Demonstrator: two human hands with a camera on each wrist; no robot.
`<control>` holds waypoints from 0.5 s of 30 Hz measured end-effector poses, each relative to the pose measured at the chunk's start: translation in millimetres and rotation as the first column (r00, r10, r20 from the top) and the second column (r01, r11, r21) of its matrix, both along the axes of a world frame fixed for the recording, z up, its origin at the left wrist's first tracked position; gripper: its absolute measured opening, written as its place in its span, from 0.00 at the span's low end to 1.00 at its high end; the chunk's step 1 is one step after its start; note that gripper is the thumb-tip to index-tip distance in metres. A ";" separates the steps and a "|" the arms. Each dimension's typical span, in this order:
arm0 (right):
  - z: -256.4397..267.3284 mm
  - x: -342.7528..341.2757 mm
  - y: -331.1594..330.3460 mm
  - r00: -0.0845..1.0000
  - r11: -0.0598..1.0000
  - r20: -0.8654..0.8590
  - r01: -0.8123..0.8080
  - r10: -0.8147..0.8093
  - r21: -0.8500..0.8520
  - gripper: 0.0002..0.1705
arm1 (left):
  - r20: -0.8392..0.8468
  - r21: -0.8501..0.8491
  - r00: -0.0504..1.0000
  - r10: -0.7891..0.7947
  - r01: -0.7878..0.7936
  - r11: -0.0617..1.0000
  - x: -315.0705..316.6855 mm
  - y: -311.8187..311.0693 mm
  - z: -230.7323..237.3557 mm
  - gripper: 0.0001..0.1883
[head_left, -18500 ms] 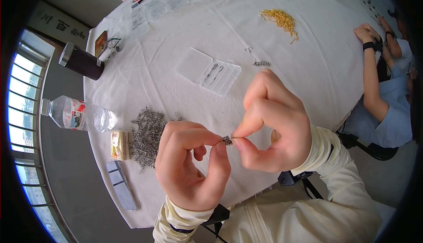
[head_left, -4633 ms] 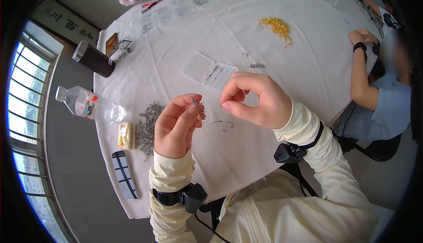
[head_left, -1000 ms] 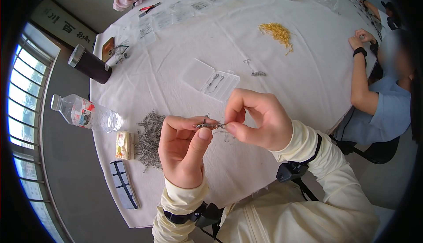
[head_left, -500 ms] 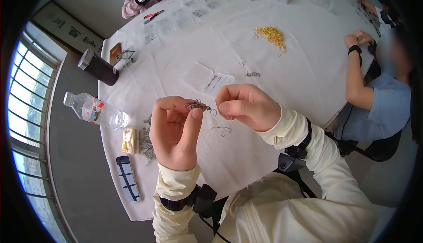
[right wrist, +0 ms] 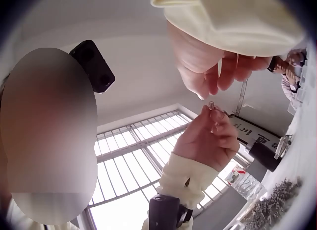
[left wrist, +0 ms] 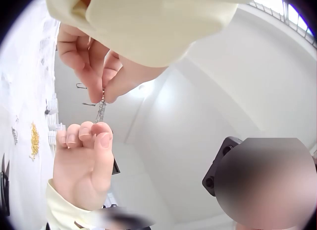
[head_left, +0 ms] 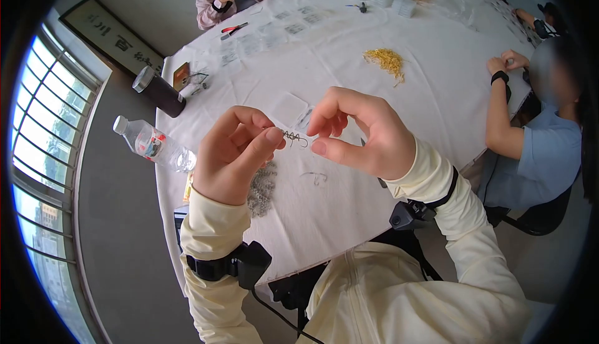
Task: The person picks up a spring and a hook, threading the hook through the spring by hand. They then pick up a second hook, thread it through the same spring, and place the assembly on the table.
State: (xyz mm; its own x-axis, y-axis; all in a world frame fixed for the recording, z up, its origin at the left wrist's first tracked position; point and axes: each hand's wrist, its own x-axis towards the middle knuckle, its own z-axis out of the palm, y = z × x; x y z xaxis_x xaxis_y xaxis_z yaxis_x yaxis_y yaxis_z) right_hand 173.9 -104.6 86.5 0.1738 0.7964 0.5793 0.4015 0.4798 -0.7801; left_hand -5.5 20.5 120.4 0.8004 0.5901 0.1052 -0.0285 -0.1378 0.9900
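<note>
Between thumb and forefinger, my left hand (head_left: 231,157) pinches a small metal coil spring with fishing hooks (head_left: 293,136), held up above the table. In the left wrist view two hooks stick out beside the pinching fingertips, and the coil (left wrist: 101,112) points at the other hand. My right hand (head_left: 371,135) is at the hook end, its thumb and forefinger apart and nothing seen between them. The right wrist view shows a coil end (right wrist: 211,105) at the left fingertips. Loose hooks (head_left: 316,176) lie on the cloth below. A clear plastic box (head_left: 291,107) is partly hidden behind my right hand.
A pile of grey springs (head_left: 262,191) lies behind my left wrist. Left are a water bottle (head_left: 153,143) and a dark flask (head_left: 160,92). Yellow pieces (head_left: 384,62) and red-handled pliers (head_left: 234,29) lie farther off. Other people sit round the white-clothed table (head_left: 349,219).
Earlier my right fingertips were at the end of the spring rig; now they are parted from it. My left hand has risen and moved left, still pinching the rig. The head view has tilted up.
</note>
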 end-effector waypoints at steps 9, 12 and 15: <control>3.8 6.5 -1.0 0.996 0.998 0.066 0.059 -0.060 0.014 0.07 | 0.024 0.054 1.000 -0.002 0.001 0.999 1.1 4.1 -2.8 0.08; 3.3 6.9 3.6 0.994 0.995 0.080 0.072 -0.077 0.068 0.07 | 0.007 0.018 1.000 0.014 -0.014 1.000 4.5 5.7 -6.2 0.08; 0.5 5.8 9.6 0.990 0.991 0.106 0.085 -0.095 0.102 0.07 | 0.010 -0.012 1.000 0.010 -0.010 1.000 8.7 7.7 -13.4 0.09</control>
State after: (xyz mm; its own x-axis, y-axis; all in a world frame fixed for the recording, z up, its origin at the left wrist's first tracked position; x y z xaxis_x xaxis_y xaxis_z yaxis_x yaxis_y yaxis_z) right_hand 179.7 -95.0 87.0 0.1727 0.7196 0.6725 0.5277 0.5089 -0.6801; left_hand 3.2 28.2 107.0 0.7936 0.5991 0.1060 -0.0372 -0.1261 0.9913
